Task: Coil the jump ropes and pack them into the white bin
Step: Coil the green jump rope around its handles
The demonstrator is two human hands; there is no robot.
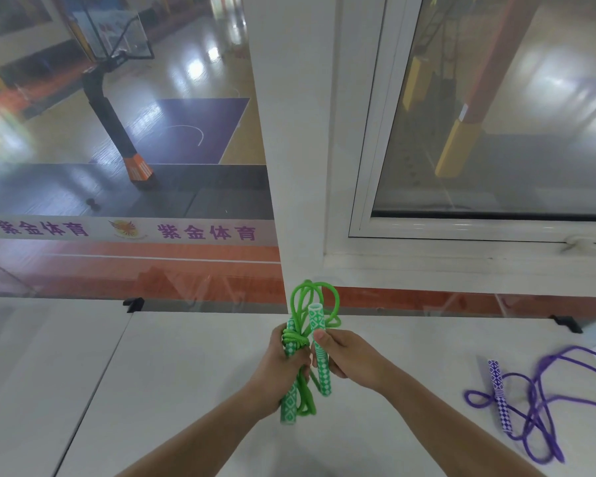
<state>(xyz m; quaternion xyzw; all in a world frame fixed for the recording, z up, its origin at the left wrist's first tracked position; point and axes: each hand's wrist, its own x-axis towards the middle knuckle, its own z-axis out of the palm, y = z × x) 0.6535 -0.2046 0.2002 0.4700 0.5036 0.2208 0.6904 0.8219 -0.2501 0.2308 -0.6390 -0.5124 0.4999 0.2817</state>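
A green jump rope (315,297) is bundled upright above the white table, its cord looped and wound round itself. My left hand (283,370) grips one green-and-white patterned handle together with the gathered cord. My right hand (350,358) grips the other patterned handle (319,342), thumb on top. A purple jump rope (537,404) lies loose and uncoiled on the table at the right, one purple-and-white handle (499,394) showing. The white bin is not in view.
The white table (172,380) has a seam running down its left part. A glass barrier with black clips (134,303) stands along its far edge. Behind it are a white pillar, a window frame and a sports hall floor.
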